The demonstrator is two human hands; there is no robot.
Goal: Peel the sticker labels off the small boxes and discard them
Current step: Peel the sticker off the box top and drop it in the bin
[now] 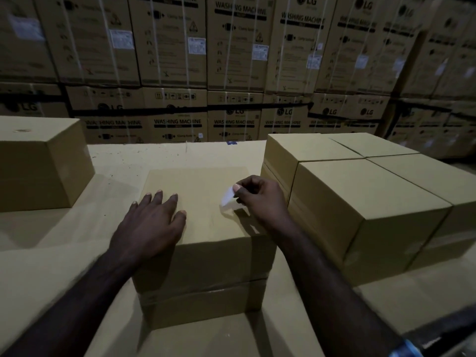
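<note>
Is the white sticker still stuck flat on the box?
No, partly peeled. The right hand pinches the sticker, lifting its upper end, while its lower edge still touches the box.

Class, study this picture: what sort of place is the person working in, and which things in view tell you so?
Most likely a warehouse or stockroom. Tall stacks of strapped cartons printed "WASHING MACHINE" fill the background, plain small boxes sit grouped on a cardboard work surface, and the lighting is dim.
</note>
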